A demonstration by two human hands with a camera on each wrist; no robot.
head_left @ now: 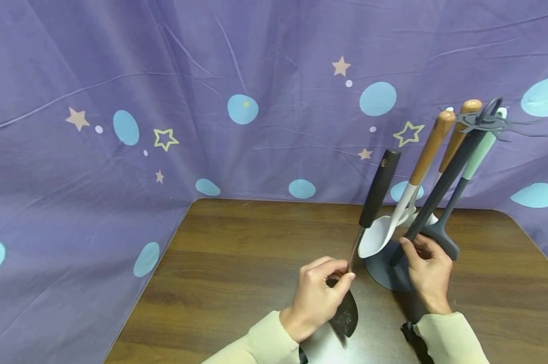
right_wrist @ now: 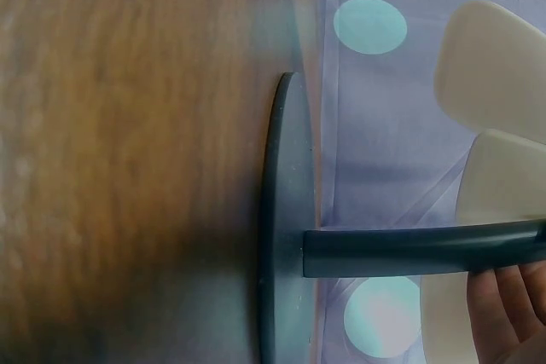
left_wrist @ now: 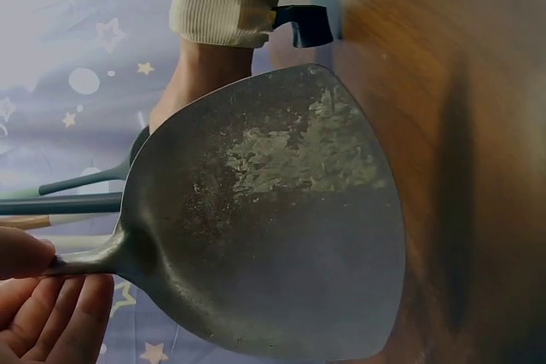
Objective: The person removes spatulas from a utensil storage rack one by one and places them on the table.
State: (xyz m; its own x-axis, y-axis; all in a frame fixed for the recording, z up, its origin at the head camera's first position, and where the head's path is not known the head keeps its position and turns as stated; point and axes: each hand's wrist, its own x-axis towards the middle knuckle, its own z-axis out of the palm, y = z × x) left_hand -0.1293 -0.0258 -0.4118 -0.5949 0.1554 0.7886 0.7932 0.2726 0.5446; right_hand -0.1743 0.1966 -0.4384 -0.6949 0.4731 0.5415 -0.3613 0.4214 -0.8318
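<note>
My left hand pinches the thin metal shaft of a wok spatula just above its blade. The spatula's black handle points up, leaning right, and its worn steel blade hangs low over the table, apart from its shadow. My right hand holds the lower part of the dark post of a utensil stand, with fingers and thumb around it. In the right wrist view the post rises from a round base. A hooked ring tops the stand.
On the stand hang a white ladle with a wooden handle, another wooden-handled utensil, and a grey-headed utensil with a green handle. The brown wooden table meets a purple patterned curtain behind and at left.
</note>
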